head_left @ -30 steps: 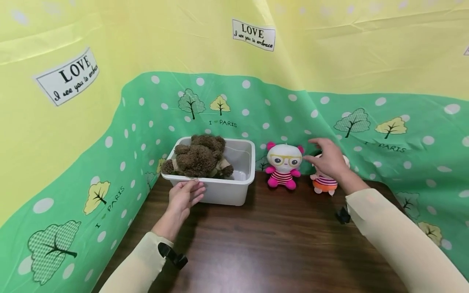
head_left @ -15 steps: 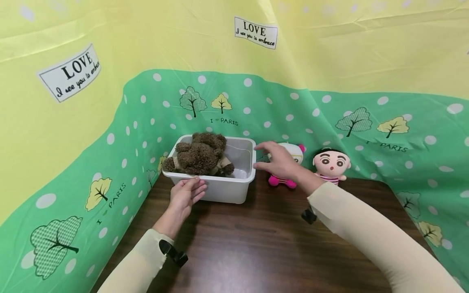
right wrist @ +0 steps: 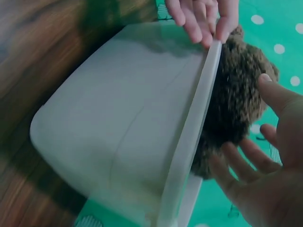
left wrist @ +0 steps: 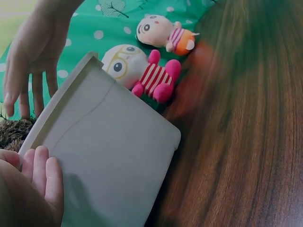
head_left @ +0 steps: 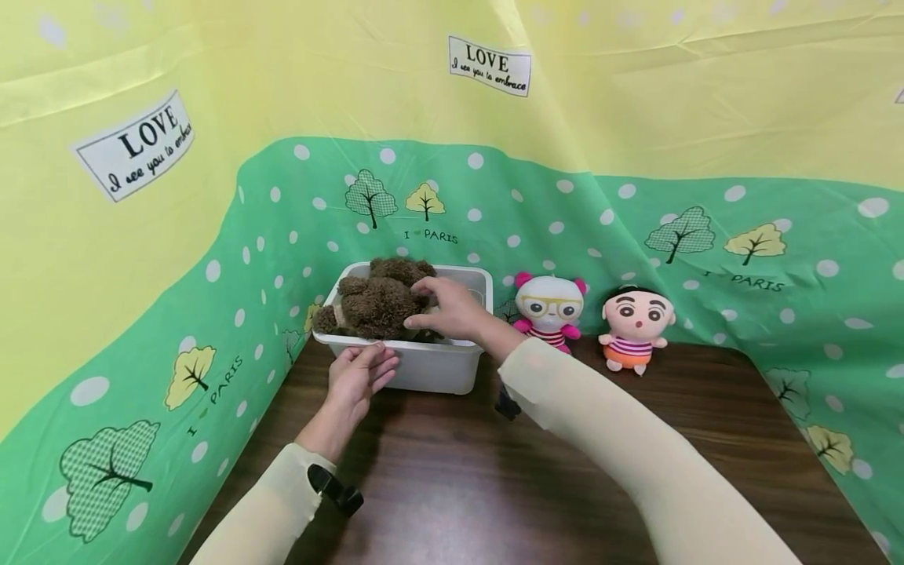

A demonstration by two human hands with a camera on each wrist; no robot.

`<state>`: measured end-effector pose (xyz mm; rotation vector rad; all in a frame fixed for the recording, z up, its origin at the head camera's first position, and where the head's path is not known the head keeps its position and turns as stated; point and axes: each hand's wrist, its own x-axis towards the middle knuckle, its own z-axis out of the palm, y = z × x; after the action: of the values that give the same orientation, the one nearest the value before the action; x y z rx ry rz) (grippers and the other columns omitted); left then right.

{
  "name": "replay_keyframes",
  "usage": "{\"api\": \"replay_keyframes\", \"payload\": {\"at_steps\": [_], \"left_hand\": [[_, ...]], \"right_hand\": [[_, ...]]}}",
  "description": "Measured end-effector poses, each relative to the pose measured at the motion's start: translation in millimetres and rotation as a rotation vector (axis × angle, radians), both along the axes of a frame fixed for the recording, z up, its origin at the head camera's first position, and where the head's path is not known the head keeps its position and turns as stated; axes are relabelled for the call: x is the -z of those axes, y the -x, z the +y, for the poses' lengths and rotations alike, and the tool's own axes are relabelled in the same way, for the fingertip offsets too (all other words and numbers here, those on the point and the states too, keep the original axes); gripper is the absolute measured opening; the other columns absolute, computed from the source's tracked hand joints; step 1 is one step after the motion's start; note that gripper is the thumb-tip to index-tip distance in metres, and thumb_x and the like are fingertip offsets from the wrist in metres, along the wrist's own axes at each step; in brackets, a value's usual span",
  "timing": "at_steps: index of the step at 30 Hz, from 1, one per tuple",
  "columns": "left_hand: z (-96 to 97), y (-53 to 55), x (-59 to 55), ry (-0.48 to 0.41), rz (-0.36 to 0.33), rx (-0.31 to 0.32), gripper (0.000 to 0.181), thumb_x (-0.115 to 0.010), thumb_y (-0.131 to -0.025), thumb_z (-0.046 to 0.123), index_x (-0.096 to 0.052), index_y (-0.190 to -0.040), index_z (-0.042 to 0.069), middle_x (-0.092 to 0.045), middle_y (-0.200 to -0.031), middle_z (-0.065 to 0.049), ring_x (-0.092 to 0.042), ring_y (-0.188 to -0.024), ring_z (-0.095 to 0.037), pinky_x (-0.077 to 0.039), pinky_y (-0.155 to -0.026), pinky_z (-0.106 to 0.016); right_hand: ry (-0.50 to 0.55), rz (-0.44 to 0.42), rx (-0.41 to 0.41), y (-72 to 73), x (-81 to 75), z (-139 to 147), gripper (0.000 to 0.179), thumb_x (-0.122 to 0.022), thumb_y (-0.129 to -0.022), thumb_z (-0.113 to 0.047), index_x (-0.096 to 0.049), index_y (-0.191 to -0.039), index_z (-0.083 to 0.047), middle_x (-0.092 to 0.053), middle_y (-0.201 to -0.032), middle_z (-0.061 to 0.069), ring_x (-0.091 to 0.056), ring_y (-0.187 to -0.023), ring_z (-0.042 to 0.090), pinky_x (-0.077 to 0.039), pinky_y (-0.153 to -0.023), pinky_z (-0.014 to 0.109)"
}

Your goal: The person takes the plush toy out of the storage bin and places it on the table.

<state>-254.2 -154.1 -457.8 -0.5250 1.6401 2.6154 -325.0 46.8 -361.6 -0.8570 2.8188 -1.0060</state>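
Brown teddy bear (head_left: 381, 302) is in the light grey plastic bin (head_left: 431, 369), filling its left part, head toward the back wall, one paw on the rim at the left front corner. Left hand (head_left: 353, 380) pinches the front rim, thumb at the lip, fingers against the outer wall; good brace, I'd leave it there so the bin doesn't skate on the brown wood-grain tabletop (head_left: 452, 471). Right hand (head_left: 455, 310) is spread, thumb and fingers well apart, right at the bear's right side (can't tell if the fingertips press the fur or just hover). Step in hand looks like getting hold of or settling the bear. For that: go deeper before closing, fingers behind the torso, thumb in front, and take the body rather than a tuft of fur or the shirt. Plush should squash, so squeeze moderately and expect slack before it bites. Watch the overhanging paw; it could snag the lip and tip the bin. Keep the right forearm high: the panda plush in yellow glasses (head_left: 549, 308) sits just beyond the wrist; the striped-shirt boy doll (head_left: 636, 323) is farther right, out of the way.
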Motion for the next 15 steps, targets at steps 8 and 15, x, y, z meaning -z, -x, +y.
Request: {"api": "replay_keyframes", "payload": {"at_steps": [8,15], "left_hand": [[-1.1,1.1,1.1,0.014,0.001,0.006,0.025,-0.069,-0.097,0.016,-0.05,-0.112,0.009,-0.079,-0.083,0.0,-0.078,-0.081,-0.015,-0.065,-0.078,-0.034],[-1.3,0.9,0.0,0.024,0.004,0.009,0.024,-0.069,-0.097,0.016,-0.05,-0.11,0.01,-0.079,-0.083,0.0,-0.078,-0.081,-0.015,-0.064,-0.081,-0.037]], "right_hand": [[-0.068,-0.004,0.083,5.8,6.8,-33,0.081,-0.08,-0.086,-0.051,-0.048,-0.151,-0.016,-0.052,-0.154,0.007,-0.048,-0.142,0.027,-0.042,-0.117,0.044],[-0.06,-0.044,0.148,10.1,11.7,-46,0.088,-0.082,-0.083,-0.053,-0.044,-0.154,-0.017,-0.049,-0.156,0.006,-0.047,-0.143,0.028,-0.043,-0.117,0.045]]}}
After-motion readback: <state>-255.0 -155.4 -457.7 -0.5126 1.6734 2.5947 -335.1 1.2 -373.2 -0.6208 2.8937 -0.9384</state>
